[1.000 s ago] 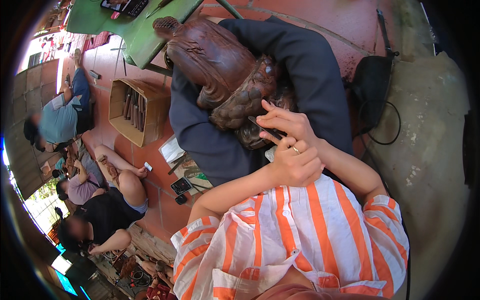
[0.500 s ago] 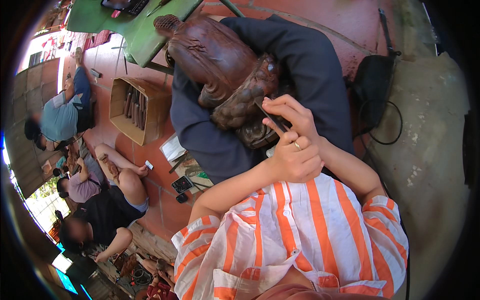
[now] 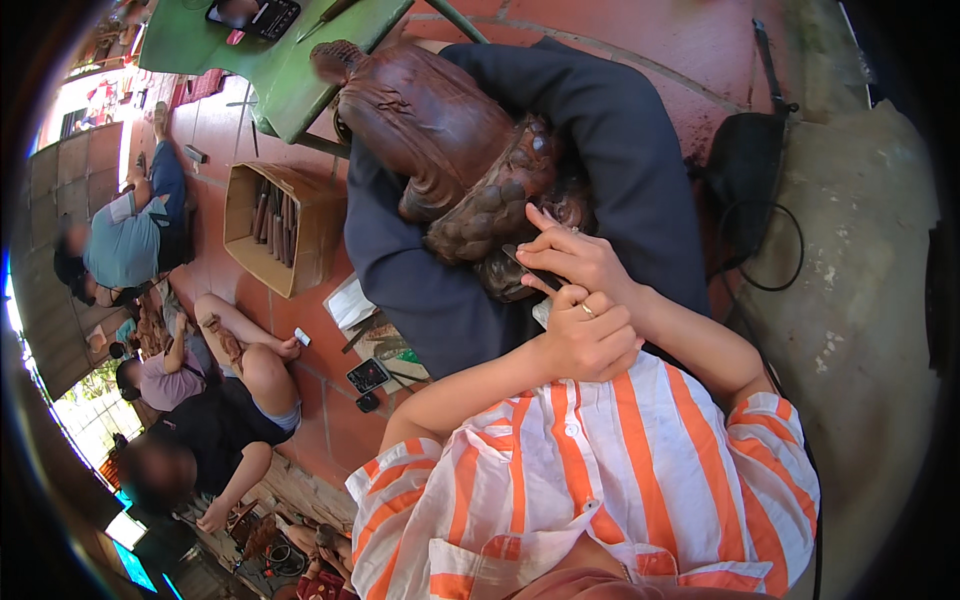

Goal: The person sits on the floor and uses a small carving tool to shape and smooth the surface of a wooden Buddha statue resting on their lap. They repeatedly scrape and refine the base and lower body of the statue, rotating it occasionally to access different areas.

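A dark reddish-brown carved wooden statue (image 3: 430,115) lies tilted across my lap. It is a robed figure with a knobbly head, which points to the upper left. Its base of rounded petals (image 3: 480,215) faces my hands. Wrapped round the rear part of a slim carving chisel (image 3: 533,268) is my left hand (image 3: 592,335), a ring on one finger. My right hand (image 3: 582,262) lies just ahead of it, fingers against the chisel's blade and one finger stretched toward the base. The blade's tip is by the lower petals; whether it touches the wood I cannot tell.
A cardboard box (image 3: 290,285) of chisels stands on the tiled floor to the left. A phone (image 3: 368,375) lies nearer me. A green table (image 3: 270,75) is at the upper left, a black bag (image 3: 745,170) at the right. Several people sit along the left.
Both hands have come slightly toward me with the chisel. Its tip has gone from the middle petals down to the base's lower edge, and a right finger has straightened outward.
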